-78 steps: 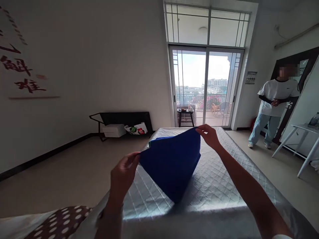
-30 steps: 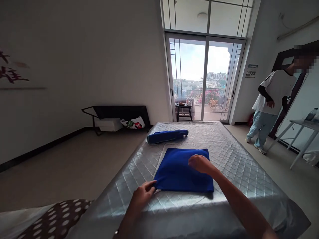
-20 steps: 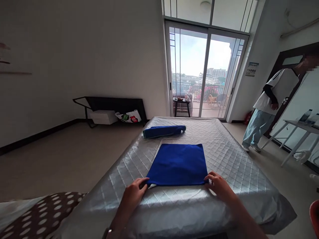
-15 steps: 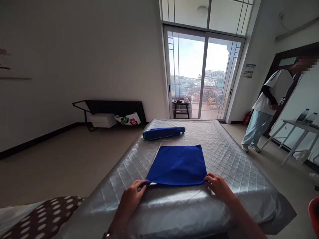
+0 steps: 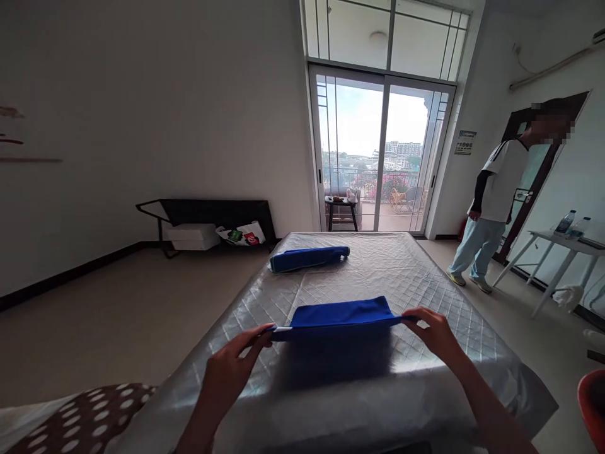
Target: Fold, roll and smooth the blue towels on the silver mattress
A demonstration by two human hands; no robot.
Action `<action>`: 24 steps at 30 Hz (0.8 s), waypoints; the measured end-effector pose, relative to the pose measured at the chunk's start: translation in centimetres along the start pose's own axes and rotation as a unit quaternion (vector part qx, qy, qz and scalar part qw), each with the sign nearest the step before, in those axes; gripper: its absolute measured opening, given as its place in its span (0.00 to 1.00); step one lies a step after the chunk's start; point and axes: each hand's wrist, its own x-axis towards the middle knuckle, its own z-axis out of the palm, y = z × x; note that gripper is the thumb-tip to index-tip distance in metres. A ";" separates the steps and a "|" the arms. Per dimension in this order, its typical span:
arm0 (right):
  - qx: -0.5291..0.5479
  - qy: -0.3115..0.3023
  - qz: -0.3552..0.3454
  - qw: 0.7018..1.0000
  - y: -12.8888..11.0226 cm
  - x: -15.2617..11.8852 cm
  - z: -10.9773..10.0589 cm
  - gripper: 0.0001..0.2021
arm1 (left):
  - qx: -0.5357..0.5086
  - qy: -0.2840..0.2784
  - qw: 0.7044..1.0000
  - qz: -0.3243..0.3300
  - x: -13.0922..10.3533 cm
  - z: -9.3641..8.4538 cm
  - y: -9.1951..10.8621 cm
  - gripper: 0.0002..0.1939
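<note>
A blue cloth is stretched between my hands, its near edge lifted off the silver quilted cover and its far part lower, toward the surface. My left hand is closed, pinching the near left corner beside a small white label. The near right corner is pinched between the fingertips of my right hand, also closed. Below the raised edge a dark blue shade shows on the shiny cover. Farther off, a rolled or folded blue cloth bundle lies on the same cover.
A person stands at the right by a white table with bottles on it. Against the left wall is a black rack with a white box. Brown dotted fabric lies at lower left, a red object at lower right.
Both my hands have raised the near edge of the blue cloth from the cover and spread slightly apart. The person at the right has straightened up.
</note>
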 end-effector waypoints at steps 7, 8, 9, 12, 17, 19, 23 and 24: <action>0.010 0.023 -0.007 1.000 -3.7 3.1 -4.5 0.13 | -0.066 0.051 0.993 -0.085 1.5 -2.3 5.1 0.26; 0.009 0.027 0.000 1.000 -4.1 3.6 -5.1 0.13 | -0.082 0.047 0.992 -0.084 1.9 -2.7 5.9 0.26; 0.006 0.031 0.009 0.999 -4.6 4.1 -5.7 0.14 | -0.098 0.043 0.991 -0.082 2.4 -3.1 6.6 0.25; -0.007 0.028 0.043 0.999 -5.4 5.3 -7.0 0.16 | -0.138 0.027 0.987 -0.078 4.2 -3.8 8.1 0.25; -0.009 -0.027 0.102 0.994 -3.6 8.0 -7.4 0.16 | -0.187 -0.041 0.981 -0.041 8.8 -2.5 8.6 0.31; 0.000 -0.050 0.120 0.991 -2.0 10.1 -7.0 0.15 | -0.192 -0.063 0.979 -0.034 11.1 -1.2 8.5 0.32; 0.003 -0.024 0.127 0.992 0.4 15.5 -6.4 0.11 | -0.208 -0.051 0.976 -0.029 15.7 1.0 9.0 0.23; -0.012 -0.004 0.120 0.993 0.6 16.7 -6.4 0.09 | -0.220 -0.036 0.975 -0.022 16.7 1.3 9.2 0.21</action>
